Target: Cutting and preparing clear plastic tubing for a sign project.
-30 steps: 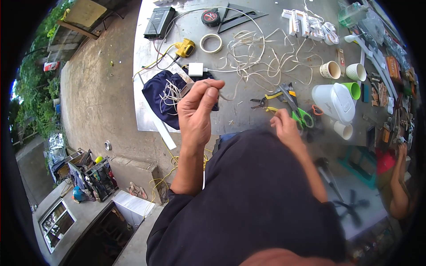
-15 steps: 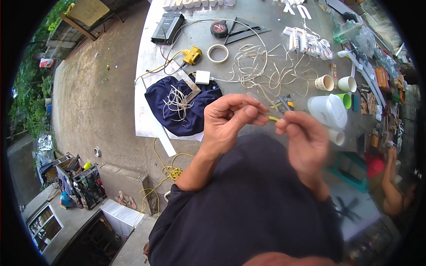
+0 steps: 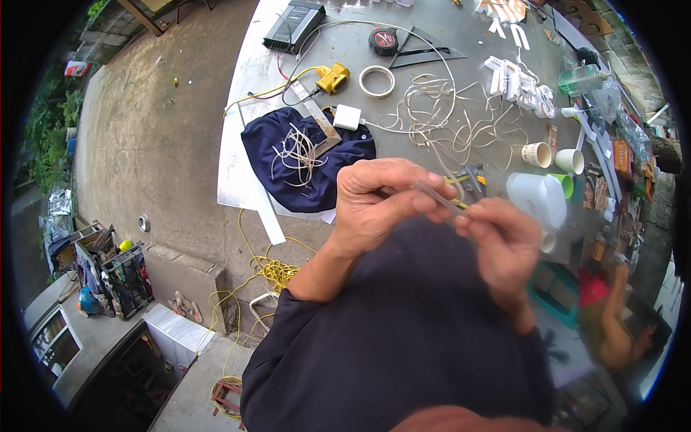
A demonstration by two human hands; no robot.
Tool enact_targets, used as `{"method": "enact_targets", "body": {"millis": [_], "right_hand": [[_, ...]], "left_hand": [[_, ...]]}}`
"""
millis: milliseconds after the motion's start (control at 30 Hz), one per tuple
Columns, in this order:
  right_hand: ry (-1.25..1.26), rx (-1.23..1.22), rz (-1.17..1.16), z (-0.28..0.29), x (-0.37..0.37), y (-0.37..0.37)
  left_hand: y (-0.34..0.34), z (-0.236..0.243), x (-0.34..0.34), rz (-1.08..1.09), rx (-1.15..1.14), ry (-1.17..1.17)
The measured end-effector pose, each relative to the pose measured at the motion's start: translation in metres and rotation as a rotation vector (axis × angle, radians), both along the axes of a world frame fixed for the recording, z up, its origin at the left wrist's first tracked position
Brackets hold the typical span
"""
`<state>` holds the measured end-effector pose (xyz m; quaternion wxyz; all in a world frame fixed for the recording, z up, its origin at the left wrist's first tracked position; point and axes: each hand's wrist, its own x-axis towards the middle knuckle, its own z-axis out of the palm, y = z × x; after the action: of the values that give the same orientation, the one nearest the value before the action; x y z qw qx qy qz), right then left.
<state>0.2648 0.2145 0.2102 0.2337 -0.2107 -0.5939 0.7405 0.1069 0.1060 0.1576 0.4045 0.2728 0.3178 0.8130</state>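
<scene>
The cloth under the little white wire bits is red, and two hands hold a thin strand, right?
Not quite: the head view shows the cloth is dark blue, not red. The white wire bits lie on it, and the left hand and right hand hold a thin strand.

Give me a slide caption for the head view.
Left hand and right hand pinch a thin pale cord at a cluttered grey worktable, near a crumpled navy cloth bearing whitish wires.
</scene>
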Motion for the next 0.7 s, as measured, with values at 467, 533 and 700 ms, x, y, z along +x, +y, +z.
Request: {"method": "enact_targets", "body": {"millis": [467,533,700], "right_hand": [[-0.052,-0.023,-0.007,-0.0033,0.0031,-0.0068],[-0.066,-0.012,-0.004,-0.0022,0.0034,-0.0066],[-0.126,-0.015,0.009,0.0004,0.0045,-0.0072]], "left_hand": [[0.0042,-0.0006,0.0068,-0.03,0.133,-0.022],[0.0035,-0.0001,0.0072,-0.025,0.131,-0.021],[0.001,-0.0033,0.006,-0.043,0.136,0.002]]}}
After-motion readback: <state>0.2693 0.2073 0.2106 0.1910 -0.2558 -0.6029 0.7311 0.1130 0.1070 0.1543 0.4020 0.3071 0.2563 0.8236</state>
